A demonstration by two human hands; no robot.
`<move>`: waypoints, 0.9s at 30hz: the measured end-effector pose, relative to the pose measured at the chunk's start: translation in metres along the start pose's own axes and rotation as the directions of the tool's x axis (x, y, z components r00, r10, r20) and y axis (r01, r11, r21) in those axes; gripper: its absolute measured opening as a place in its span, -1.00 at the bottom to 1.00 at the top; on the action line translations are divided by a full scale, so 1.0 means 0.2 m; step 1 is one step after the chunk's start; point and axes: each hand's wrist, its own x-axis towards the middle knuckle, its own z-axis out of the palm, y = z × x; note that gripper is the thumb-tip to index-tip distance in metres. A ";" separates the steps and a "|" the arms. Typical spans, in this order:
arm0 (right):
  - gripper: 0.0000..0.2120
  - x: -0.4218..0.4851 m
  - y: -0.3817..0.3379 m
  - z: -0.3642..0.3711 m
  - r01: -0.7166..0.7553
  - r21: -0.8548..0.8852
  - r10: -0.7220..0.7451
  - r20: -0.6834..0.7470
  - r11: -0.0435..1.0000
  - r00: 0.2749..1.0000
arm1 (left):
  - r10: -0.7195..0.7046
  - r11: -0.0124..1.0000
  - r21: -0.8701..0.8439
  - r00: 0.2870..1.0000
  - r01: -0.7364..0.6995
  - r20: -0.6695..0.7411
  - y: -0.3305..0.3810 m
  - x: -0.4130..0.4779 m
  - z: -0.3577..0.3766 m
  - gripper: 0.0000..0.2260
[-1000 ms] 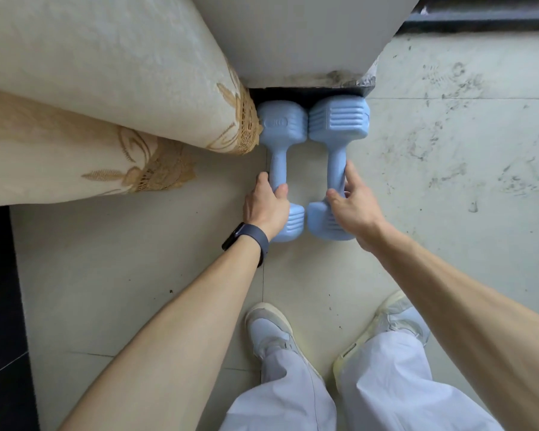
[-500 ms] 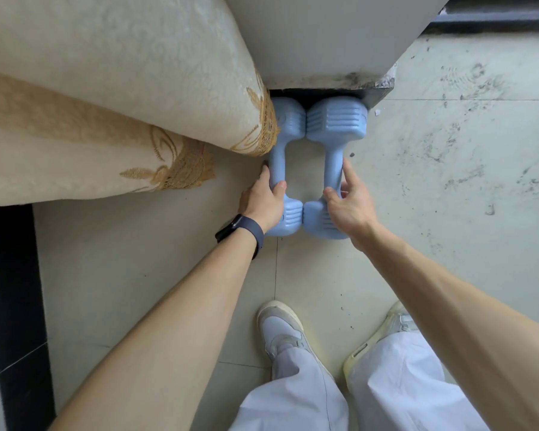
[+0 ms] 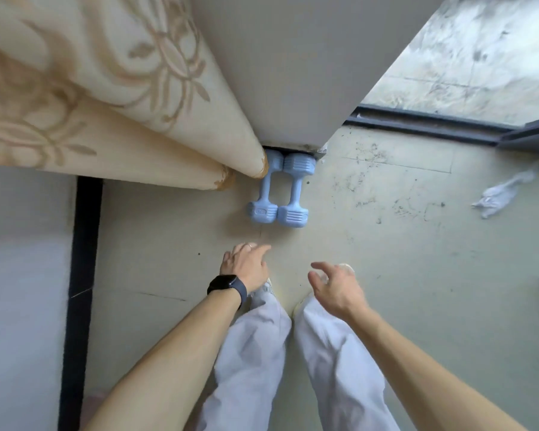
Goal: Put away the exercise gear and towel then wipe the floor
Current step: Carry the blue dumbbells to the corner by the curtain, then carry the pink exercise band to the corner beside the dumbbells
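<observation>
Two light blue dumbbells lie side by side on the tiled floor, their far ends against the foot of a wall: the left dumbbell (image 3: 265, 194) and the right dumbbell (image 3: 295, 191). My left hand (image 3: 246, 265), with a dark watch on its wrist, hovers below them with relaxed fingers and holds nothing. My right hand (image 3: 336, 286) is likewise empty, its fingers loosely spread, a little lower and to the right. A crumpled pale towel (image 3: 501, 194) lies on the floor at the far right.
A cream curtain (image 3: 112, 98) with gold pattern hangs at the left, its hem touching the left dumbbell's far end. A grey wall corner (image 3: 280, 70) rises above the dumbbells. A dark door track (image 3: 430, 126) runs at the right. The floor (image 3: 386, 237) is scuffed and dirty.
Both hands have let go of the dumbbells and drawn back toward me. The view has risen, so the dumbbells look smaller and the towel has come into sight.
</observation>
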 end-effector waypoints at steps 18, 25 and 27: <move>-0.69 -2.09 -1.02 -1.09 0.589 -0.367 -0.691 -0.307 0.720 0.654 | 0.013 0.945 -0.245 0.772 -0.218 -0.636 0.20 -2.07 -1.35 -0.63; -0.70 -2.35 -1.18 -1.11 0.810 -0.512 -0.943 -0.001 0.288 0.334 | -0.337 0.897 -0.424 0.426 -0.126 -0.840 0.17 -2.61 -1.20 -0.64; -0.70 -2.41 -1.17 -1.09 0.844 -0.524 -0.972 0.114 0.118 0.207 | -0.460 0.857 -0.509 0.329 -0.078 -0.825 0.20 -2.76 -1.04 -0.62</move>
